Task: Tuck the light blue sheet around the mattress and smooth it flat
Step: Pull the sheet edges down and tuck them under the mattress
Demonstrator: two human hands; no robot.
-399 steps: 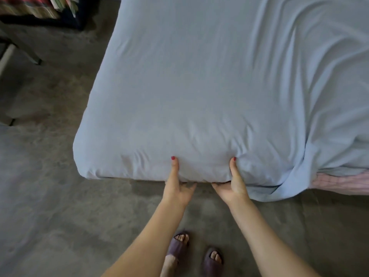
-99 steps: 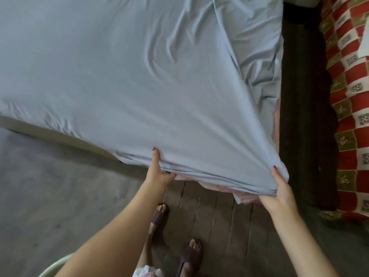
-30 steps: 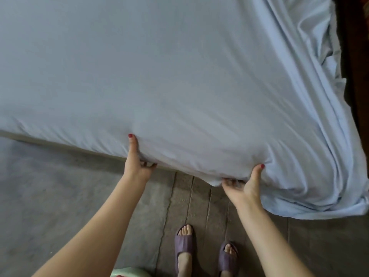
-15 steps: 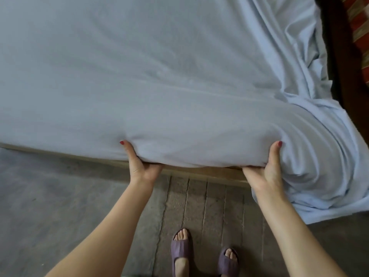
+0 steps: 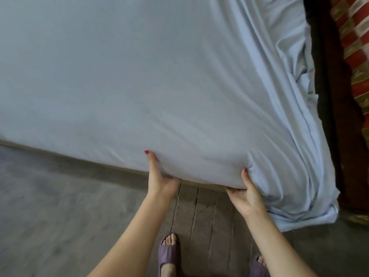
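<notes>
Light blue sheet (image 5: 159, 80) covers the mattress top, hanging bunched at the right corner. Left hand (image 5: 159, 180) and right hand (image 5: 246, 193) both clamp the near edge of the sheet, thumbs on top, fingers curled underneath. Purple slippers (image 5: 168, 252) on the floor (image 5: 50, 206) below.

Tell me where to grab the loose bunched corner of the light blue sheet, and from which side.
Grip the light blue sheet at its hanging bunched corner, beside the right hand. Come from below and the near side: the folds gather there and hang free off the bed's edge, so the hem is probably reachable.
</notes>
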